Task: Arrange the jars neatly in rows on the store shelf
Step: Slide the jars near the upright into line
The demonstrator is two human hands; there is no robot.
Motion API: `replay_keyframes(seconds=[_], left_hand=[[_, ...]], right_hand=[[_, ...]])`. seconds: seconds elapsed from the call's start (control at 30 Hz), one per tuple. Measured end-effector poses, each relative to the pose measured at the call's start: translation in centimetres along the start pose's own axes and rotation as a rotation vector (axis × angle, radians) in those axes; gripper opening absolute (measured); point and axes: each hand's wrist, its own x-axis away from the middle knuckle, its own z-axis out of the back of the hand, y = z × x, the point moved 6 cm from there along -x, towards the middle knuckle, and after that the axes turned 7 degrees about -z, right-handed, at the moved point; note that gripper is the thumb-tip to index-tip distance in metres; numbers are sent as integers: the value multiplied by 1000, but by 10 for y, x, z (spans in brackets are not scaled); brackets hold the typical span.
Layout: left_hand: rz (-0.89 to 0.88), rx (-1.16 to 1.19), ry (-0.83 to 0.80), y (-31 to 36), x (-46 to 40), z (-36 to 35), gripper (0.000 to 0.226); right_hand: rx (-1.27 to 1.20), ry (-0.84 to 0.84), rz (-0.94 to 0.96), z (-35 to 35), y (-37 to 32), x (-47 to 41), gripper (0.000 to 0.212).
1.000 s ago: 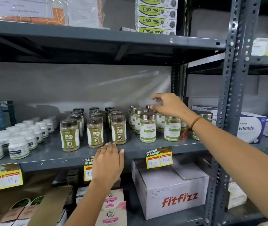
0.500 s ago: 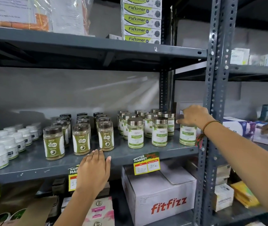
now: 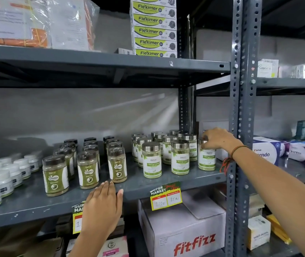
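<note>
A grey metal shelf [image 3: 166, 184] runs across the middle of the view, its front lip carrying a yellow "Super Market" price tag [image 3: 165, 196] at about five o'clock from centre. The task's jars stand on it in groups. At nine o'clock sit squat white plastic tubs [image 3: 3, 180]. Toward seven o'clock from centre stand clear jars of olive powder with dark brown lids and green "Gaska" labels [image 3: 88, 169], lined three across and several deep. At three o'clock from those stand clear jars with shiny silver lids and white-and-green leaf labels [image 3: 152, 160], also in rows running back toward the wall.

The right hand [image 3: 217, 139] reaches in from four o'clock, a red-and-green thread bracelet [image 3: 229, 158] on its wrist. Its fingers are curled down over the silver lid of the rightmost silver-lidded jar [image 3: 206, 158], gripping it from above; that jar stands upright on the shelf at the right end of the front row, just beside the perforated grey steel upright post [image 3: 238, 127].

The left hand [image 3: 102, 204] lies flat at six o'clock, fingers straight and together, holding nothing, its fingertips touching the shelf's front edge just below a brown-lidded jar.

Below the shelf sits a white cardboard "fitfizz" box [image 3: 185, 230]. Above, green "Fleximer" cartons [image 3: 154, 30] are stacked at twelve o'clock.
</note>
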Motion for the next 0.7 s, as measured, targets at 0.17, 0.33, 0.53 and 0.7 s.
replay_keyframes(seconds=[0.17, 0.33, 0.53, 0.7], left_hand=[[6, -3, 3, 0, 0, 0, 74], [4, -6, 25, 1, 0, 2, 71], [10, -8, 14, 0, 1, 2, 70], [13, -7, 10, 0, 0, 2, 68]], right_hand=[[-137, -13, 53, -3, 2, -3, 58], [-206, 20, 90, -8, 1, -2, 57], [-236, 17, 109, -10, 0, -2, 64], [-397, 239, 234, 7, -29, 11, 72]])
